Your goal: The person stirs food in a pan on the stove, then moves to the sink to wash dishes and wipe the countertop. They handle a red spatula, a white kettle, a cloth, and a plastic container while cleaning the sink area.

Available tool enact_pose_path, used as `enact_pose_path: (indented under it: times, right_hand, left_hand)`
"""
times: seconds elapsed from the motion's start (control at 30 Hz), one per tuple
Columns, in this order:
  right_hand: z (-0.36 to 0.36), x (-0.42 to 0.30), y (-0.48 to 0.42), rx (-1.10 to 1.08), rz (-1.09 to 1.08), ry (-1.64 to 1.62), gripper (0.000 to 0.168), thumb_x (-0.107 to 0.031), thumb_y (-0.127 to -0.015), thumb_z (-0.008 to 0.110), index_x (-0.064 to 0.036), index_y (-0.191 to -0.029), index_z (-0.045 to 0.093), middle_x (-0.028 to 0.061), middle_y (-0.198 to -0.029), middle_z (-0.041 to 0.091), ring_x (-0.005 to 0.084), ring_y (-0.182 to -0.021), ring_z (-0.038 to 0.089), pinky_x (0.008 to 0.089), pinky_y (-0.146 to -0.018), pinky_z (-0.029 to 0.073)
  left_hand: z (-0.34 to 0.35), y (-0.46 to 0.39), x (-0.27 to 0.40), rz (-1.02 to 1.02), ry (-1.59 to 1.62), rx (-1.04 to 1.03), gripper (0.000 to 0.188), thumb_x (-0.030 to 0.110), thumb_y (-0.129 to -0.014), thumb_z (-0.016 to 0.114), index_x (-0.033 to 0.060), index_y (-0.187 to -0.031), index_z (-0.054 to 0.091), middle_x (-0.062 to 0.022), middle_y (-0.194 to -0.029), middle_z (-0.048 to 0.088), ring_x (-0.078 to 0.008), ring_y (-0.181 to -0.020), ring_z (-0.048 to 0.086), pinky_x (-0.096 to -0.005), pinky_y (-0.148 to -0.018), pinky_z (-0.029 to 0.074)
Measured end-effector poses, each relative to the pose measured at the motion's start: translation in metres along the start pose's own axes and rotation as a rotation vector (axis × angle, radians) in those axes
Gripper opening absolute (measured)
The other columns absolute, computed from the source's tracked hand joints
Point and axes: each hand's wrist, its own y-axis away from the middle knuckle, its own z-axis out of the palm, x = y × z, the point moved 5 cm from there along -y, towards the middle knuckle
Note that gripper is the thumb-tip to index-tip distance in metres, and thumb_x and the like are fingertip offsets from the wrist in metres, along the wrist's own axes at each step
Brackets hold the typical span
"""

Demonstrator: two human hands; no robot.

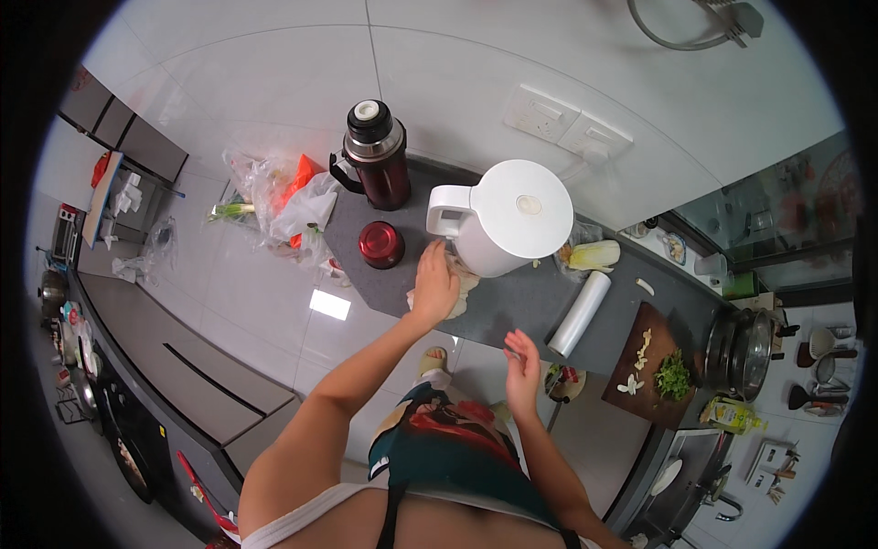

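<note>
My left hand [437,285] lies on a crumpled beige cloth [463,288] on the dark grey counter, its fingertips close to the base of a white electric kettle [504,219]. Part of the cloth is hidden under the hand and behind the kettle. My right hand [525,370] hangs in the air at the counter's front edge, fingers loosely parted and nothing in it. Left of the kettle stand a dark red vacuum flask [384,165] with its stopper in and, separately, its red cup lid [381,245].
A roll of clear plastic [580,314] and a bagged cabbage piece [593,256] lie right of the kettle. Farther right, a cutting board [634,343] bears chopped greens [673,375]. Plastic bags [302,206] sit beyond the counter's left end. Wall sockets [566,123] are behind the kettle.
</note>
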Motion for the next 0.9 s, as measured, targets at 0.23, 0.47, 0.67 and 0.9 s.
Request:
enact_pose_path:
  times: [0.23,0.47,0.67,0.9]
  right_hand:
    - [-0.041,0.013,0.026,0.052,0.027,-0.029,0.045,0.01,-0.087,0.04,0.0,-0.13,0.047,0.0137,-0.124,0.054,0.0209,-0.116,0.054,0.0325,-0.097,0.044]
    - [0.004,0.004,0.009,-0.265,-0.071,0.25,0.038,0.005,-0.088,0.046,-0.001,-0.125,0.052,0.0115,-0.121,0.056,0.0209,-0.113,0.054,0.0314,-0.093,0.044]
    - [0.058,0.039,-0.045,-0.686,-0.231,0.437,0.027,-0.002,-0.09,0.051,0.001,-0.116,0.058,0.0122,-0.117,0.055,0.0205,-0.102,0.058,0.0323,-0.087,0.048]
    - [0.152,0.077,-0.067,-1.17,-0.248,0.507,0.021,-0.007,-0.091,0.053,0.002,-0.108,0.062,0.008,-0.1,0.064,0.0156,-0.094,0.06,0.0272,-0.085,0.047]
  left_hand:
    - [0.002,-0.023,0.022,0.138,-0.394,-0.092,0.057,0.016,-0.08,0.052,-0.0047,-0.132,0.039,-0.0202,-0.139,0.039,-0.0337,-0.133,0.034,-0.0519,-0.11,0.025]
    - [-0.077,0.032,0.074,0.042,-0.052,0.19,0.028,0.005,-0.068,0.059,0.001,-0.095,0.063,-0.0191,-0.095,0.061,-0.0374,-0.09,0.059,-0.0464,-0.08,0.047]
    - [-0.09,0.203,0.014,-0.121,-0.044,0.037,0.01,0.012,-0.072,0.067,0.0045,-0.073,0.062,-0.0127,-0.088,0.059,-0.0312,-0.088,0.059,-0.0417,-0.074,0.048]
    - [-0.181,0.378,-0.02,-0.754,-0.033,0.38,0.025,0.027,-0.078,0.072,0.0068,-0.079,0.057,-0.0135,-0.087,0.057,-0.0343,-0.086,0.056,-0.042,-0.073,0.045]
